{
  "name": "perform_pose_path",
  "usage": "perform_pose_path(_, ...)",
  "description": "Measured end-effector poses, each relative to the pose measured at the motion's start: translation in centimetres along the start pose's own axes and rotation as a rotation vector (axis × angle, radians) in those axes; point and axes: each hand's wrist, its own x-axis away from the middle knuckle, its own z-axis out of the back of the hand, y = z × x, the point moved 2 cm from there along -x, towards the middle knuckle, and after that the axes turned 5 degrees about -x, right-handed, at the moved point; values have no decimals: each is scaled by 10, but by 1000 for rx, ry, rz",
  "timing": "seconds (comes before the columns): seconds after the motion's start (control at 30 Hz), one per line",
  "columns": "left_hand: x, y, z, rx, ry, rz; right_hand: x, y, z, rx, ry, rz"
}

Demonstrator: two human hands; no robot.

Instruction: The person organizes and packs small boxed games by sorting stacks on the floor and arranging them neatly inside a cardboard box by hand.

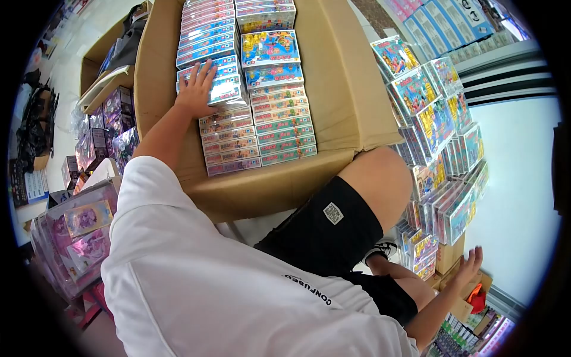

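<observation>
My left hand (197, 90) rests with spread fingers on a blue boxed set (227, 89) in the left row inside a large cardboard carton (351, 77). Two rows of shrink-wrapped boxes fill the carton, blue ones toward the far end and brown and green ones (284, 134) toward my body. Low at the right, my right hand (470, 266) is held out with its fingers apart and nothing in it, near the stacked boxes beside the carton.
Tall, uneven stacks of wrapped colourful boxes (437, 128) lean along the carton's right side. Purple packages (116, 122) and a clear case with pink pictures (83, 235) stand at the left. A white panel (511, 190) is at the right.
</observation>
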Motion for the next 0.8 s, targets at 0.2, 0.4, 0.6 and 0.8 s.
perform_pose_path(0.2,-18,-3,4,35,153,-23,84,-104,-168,25,-199,196)
perform_pose_path(0.4,-10,3,14,-27,40,-42,135,-144,-248,-39,-385,201)
perform_pose_path(0.6,-6,4,15,77,-78,-17,206,-214,-376,-62,-650,515)
perform_pose_path(0.8,-5,-2,17,150,-122,15,303,-281,-550,186,-1158,996)
